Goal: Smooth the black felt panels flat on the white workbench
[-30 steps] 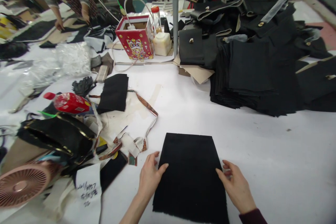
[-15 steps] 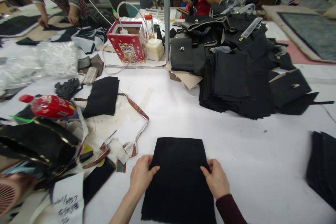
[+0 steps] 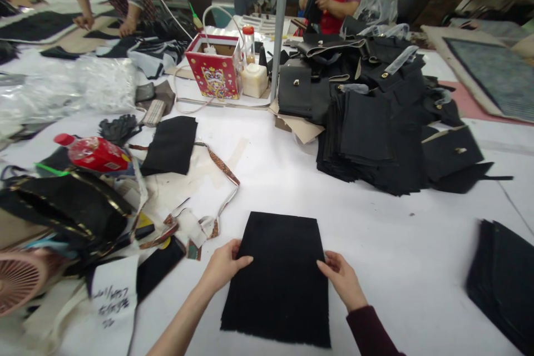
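Left hand (image 3: 223, 264) half closed at the left edge of a black panel (image 3: 277, 283), thumb on the upper face, fingers curled at the edge with the tips hidden there, so seeming to have a light hold of it. Right hand (image 3: 344, 278) at the opposite edge, coming out of a dark red sleeve (image 3: 371, 331), thumb likewise on the upper face, fingers loosely bent just outside the edge; pinching or only touching, not possible to say. Panel between the two hands, to the right of the left one and to the left of the right one, with neither hand clearly nearer. Long axis from near to far, almost straight away from the body and across the line joining the hands; narrower, straight end pointing far, wider, slightly ragged end pointing near. Below, the near middle of a white table (image 3: 258, 178); lying flat on it or slightly raised, not clear. Farther to the left, a sheet with handwriting (image 3: 112, 295), a pink fan (image 3: 20, 283) and a red bottle (image 3: 95, 153) on its side. To the near right, well apart, a blurred black stack (image 3: 504, 275). To the far right, a big black pile (image 3: 367, 128).
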Action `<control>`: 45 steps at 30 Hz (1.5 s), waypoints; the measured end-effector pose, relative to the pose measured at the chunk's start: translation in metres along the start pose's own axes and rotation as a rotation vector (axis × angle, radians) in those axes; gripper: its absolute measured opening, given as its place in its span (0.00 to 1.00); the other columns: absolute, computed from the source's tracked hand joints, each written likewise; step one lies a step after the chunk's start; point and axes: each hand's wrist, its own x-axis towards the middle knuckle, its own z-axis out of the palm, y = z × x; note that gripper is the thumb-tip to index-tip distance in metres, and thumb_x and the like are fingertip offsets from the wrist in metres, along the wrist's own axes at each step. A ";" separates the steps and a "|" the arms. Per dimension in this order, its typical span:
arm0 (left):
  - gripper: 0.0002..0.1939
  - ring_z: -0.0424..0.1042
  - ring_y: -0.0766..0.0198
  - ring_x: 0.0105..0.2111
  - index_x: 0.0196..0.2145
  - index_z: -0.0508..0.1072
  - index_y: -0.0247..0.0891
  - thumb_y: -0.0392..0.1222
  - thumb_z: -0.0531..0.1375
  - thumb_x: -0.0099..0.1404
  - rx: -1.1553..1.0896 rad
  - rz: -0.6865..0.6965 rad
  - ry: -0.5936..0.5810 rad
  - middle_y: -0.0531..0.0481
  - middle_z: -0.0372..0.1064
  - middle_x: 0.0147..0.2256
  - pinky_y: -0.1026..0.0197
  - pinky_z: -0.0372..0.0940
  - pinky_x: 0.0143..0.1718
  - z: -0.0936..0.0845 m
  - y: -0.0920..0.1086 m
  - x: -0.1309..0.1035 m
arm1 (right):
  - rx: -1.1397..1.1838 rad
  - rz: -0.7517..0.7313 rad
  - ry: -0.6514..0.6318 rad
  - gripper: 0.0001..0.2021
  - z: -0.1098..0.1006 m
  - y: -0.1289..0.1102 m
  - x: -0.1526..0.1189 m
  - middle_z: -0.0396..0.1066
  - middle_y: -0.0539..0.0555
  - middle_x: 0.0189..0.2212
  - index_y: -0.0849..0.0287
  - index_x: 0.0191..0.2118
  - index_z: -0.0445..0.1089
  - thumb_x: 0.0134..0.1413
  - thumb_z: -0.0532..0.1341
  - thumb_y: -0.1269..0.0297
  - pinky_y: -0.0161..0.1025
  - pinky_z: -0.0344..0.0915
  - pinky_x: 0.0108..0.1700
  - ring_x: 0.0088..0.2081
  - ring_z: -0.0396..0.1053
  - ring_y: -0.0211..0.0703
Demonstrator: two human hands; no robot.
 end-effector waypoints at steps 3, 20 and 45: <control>0.22 0.72 0.58 0.40 0.46 0.70 0.41 0.44 0.64 0.52 0.025 -0.030 0.010 0.51 0.76 0.40 0.61 0.62 0.38 0.002 0.001 -0.006 | -0.059 0.007 0.017 0.30 0.003 0.000 -0.006 0.72 0.55 0.35 0.58 0.44 0.62 0.34 0.67 0.49 0.47 0.69 0.44 0.39 0.71 0.52; 0.15 0.71 0.60 0.36 0.37 0.68 0.42 0.44 0.63 0.51 0.270 -0.109 0.155 0.52 0.73 0.35 0.62 0.56 0.32 0.014 -0.009 -0.013 | -0.070 -0.044 -0.111 0.26 0.007 0.004 -0.018 0.75 0.56 0.41 0.57 0.44 0.64 0.40 0.65 0.47 0.45 0.68 0.48 0.44 0.72 0.52; 0.15 0.71 0.56 0.39 0.41 0.67 0.39 0.39 0.57 0.53 0.166 0.047 0.219 0.45 0.72 0.39 0.60 0.60 0.37 0.022 -0.022 -0.043 | -0.569 -0.227 0.169 0.14 0.026 -0.017 -0.056 0.73 0.50 0.25 0.53 0.28 0.66 0.41 0.58 0.48 0.46 0.64 0.36 0.31 0.71 0.52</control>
